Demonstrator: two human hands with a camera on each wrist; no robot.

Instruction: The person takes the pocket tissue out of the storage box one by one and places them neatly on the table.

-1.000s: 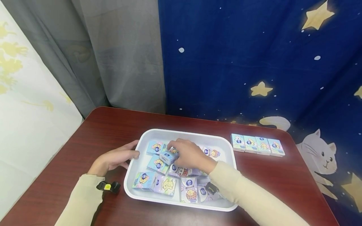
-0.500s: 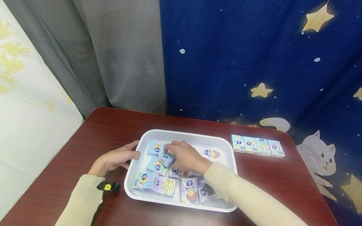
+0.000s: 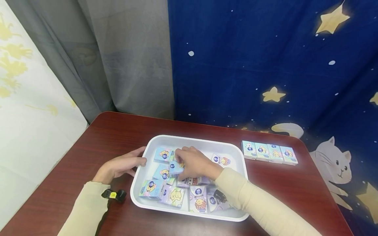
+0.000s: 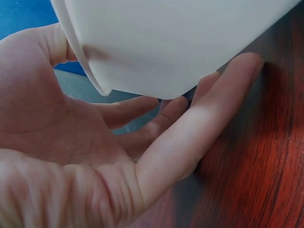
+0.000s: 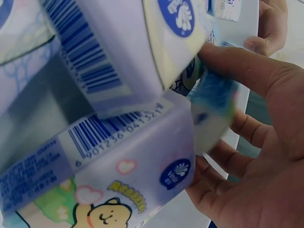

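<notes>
A white tray [image 3: 200, 140] holding several small tissue packs stands on the table. My right hand [image 3: 195, 162], over the tray, pinches a blue tissue pack [image 3: 175, 169] between thumb and fingers; the right wrist view shows this blue pack [image 5: 216, 97] blurred at the fingertips. Beneath it lies another blue tissue pack [image 3: 160, 172]. At the tray's left end my left hand [image 3: 122, 165] holds the rim, its thumb over the edge. In the left wrist view the left hand's fingers [image 4: 190, 135] reach along and below the tray's outer wall.
Lilac tissue packs [image 3: 198, 199] fill the tray's near part, with one more pack [image 3: 220, 160] at the back right. Several blue packs [image 3: 269, 152] stand in a row on the dark red table [image 3: 271, 186] right of the tray. Curtains [image 3: 206, 65] hang behind.
The blue pack in my right hand has tilted: its narrow side faced the camera before, and its printed face shows now. The left hand and the row of packs have stayed put.
</notes>
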